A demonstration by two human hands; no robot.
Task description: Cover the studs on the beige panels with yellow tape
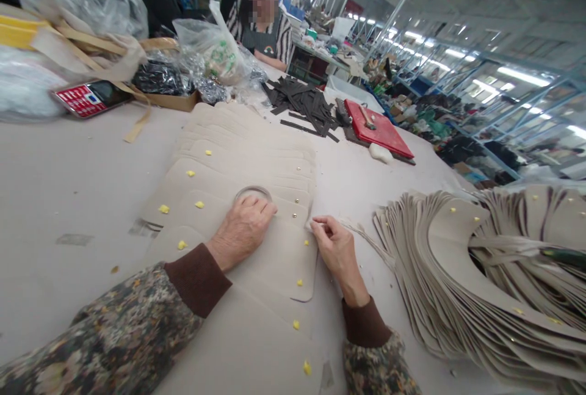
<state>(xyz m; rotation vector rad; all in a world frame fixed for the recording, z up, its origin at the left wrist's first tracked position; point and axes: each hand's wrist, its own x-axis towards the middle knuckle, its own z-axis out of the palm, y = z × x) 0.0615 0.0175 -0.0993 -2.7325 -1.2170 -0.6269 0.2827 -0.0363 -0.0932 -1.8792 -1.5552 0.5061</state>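
A row of overlapping beige cut pieces (238, 157) with small yellow dots and metal studs lies on the table in front of me. My left hand (242, 227) rests palm down on the nearest pieces, fingers curled over a clear round ring (253, 191). My right hand (332, 242) pinches the right edge of a beige piece (284, 257) between thumb and fingers, close to a stud.
A thick fanned stack of beige pieces (480, 273) fills the right side. Farther back lie dark strips (304, 102), a red board with a tool (379, 129), a red phone (89, 99), plastic bags (215, 56) and a seated person (263, 22).
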